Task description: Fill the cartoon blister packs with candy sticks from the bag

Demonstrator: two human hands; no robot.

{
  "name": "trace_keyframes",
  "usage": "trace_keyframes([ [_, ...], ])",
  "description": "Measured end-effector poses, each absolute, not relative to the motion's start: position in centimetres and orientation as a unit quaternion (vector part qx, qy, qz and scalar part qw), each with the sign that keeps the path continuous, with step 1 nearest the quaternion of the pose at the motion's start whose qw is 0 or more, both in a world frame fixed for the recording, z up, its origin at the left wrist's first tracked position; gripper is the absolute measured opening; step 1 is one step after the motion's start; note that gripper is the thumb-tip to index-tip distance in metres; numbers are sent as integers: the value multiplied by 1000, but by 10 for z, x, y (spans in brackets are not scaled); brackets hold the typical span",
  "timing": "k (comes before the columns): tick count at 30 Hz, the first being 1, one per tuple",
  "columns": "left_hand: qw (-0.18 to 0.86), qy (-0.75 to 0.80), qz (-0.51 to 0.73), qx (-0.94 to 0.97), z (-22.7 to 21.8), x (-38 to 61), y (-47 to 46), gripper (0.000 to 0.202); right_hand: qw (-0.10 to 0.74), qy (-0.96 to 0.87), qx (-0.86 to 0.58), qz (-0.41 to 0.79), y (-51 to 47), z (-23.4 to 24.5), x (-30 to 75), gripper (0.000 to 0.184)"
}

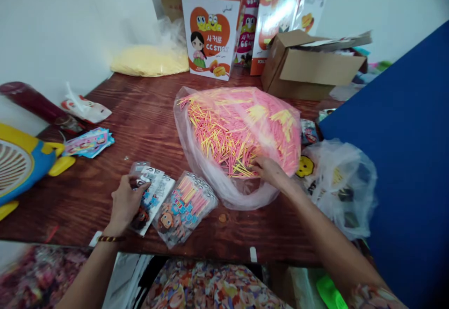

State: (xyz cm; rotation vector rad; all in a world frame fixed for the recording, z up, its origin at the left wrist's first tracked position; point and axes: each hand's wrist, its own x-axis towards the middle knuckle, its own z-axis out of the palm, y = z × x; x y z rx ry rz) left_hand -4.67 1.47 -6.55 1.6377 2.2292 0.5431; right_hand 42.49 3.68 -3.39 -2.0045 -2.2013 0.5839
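My left hand (128,202) is on a stack of small printed plastic packets (154,197), its thumb and fingers closed at the upper left edge of the top one. Just right of that stack lie filled packets (185,208), with pink and yellow sticks showing through their clear fronts. A large clear plastic bag (224,190) lies open in the middle of the table, full of loose thin pink and yellow sticks (224,145). Into its near right side reaches my right hand (268,171), fingers closed among the sticks; the fingertips are partly hidden.
Tall printed cartons (210,33) and an open cardboard box (308,66) stand behind the bag. A yellow pile in plastic (150,61) lies at the back left. Leftward are a yellow-blue fan (21,164), a bottle (35,103) and flat packets (89,141). A blue panel (403,136) borders the right.
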Motion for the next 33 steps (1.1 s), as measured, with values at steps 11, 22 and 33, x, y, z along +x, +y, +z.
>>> trace_keyframes([
  [11, 141, 732, 215, 631, -62, -63, 19, 27, -57, -770, -631, 75, 29, -42, 373, 23],
  [22, 105, 748, 230, 614, -60, -68, 23, 26, -107, -726, -678, 53, 44, -38, 430, 37],
  [33, 129, 703, 232, 659, -63, -83, 31, 27, -131, -791, -597, -19, 54, -50, 428, 34],
])
